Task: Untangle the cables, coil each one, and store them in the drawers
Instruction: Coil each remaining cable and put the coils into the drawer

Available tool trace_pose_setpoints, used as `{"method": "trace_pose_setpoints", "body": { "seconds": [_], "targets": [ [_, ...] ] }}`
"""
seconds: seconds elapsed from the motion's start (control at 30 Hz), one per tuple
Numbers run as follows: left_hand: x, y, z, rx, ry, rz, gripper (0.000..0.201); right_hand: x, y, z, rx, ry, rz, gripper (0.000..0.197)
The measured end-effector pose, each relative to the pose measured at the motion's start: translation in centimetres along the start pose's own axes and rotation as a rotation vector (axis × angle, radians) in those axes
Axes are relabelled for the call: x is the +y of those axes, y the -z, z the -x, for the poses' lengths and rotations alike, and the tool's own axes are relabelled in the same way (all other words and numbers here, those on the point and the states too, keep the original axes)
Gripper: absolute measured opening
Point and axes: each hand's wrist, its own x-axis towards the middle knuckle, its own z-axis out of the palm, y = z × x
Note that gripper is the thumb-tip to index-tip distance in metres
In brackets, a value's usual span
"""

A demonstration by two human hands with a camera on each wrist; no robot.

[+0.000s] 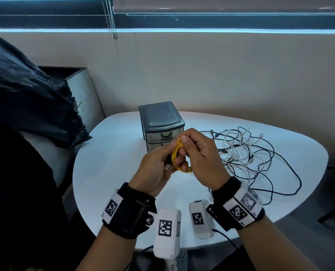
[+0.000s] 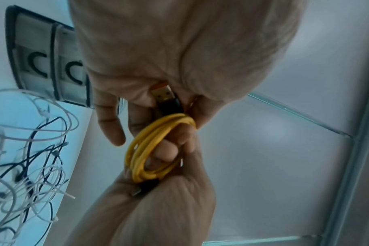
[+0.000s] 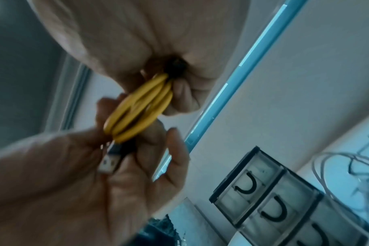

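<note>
The small coil of glossy yellow cable (image 1: 179, 155), with its black-sleeved USB plug (image 2: 166, 98) poking out, is held above the white rounded worktop (image 1: 112, 153), both the left hand (image 1: 155, 173) and right hand (image 1: 200, 155) curled around it, fingers hiding much of the loops. Just behind stands a grey plastic drawer unit (image 1: 161, 124), drawers closed, contents unreadable. To its right sprawls a tangle of black and white cables (image 1: 246, 153).

Both bare forearms are wearing black wrist straps (image 1: 130, 210) carrying white blocks (image 1: 167, 233) printed with black square codes, at six o'clock.
</note>
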Motion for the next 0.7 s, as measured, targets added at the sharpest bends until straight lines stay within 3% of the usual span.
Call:
{"method": "trace_pose_setpoints", "body": {
  "seconds": [0.17, 0.27, 0.33, 0.47, 0.6, 0.7],
  "targets": [
    [0.1, 1.0, -0.1, 0.019, 0.139, 0.085, 0.039, -0.1, 3.4, -0.5, -0.173, -0.196, -0.003, 0.016],
    [0.3, 1.1, 0.0, 0.014, 0.197, -0.049, 0.042, 0.1, 4.9, -0.7, -0.181, -0.137, 0.327, 0.014],
    [0.3, 1.0, 0.1, 0.041, 0.187, -0.113, 0.043, -0.4, 5.3, -0.8, -0.22, -0.135, 0.45, 0.013],
    [-0.6, 1.3, -0.1, 0.085, 0.145, -0.261, 0.041, -1.5, 5.5, -1.1, -0.331, -0.227, 0.439, 0.017],
    [-1.1, 1.6, -0.6, 0.135, 0.166, -0.238, 0.038, -1.6, 5.1, -1.5, -0.329, -0.164, 0.635, 0.012],
    [-1.3, 1.7, -1.1, 0.124, 0.202, -0.184, 0.032, -1.2, 4.5, -1.7, -0.259, -0.015, 0.794, 0.012]
  ]
}}
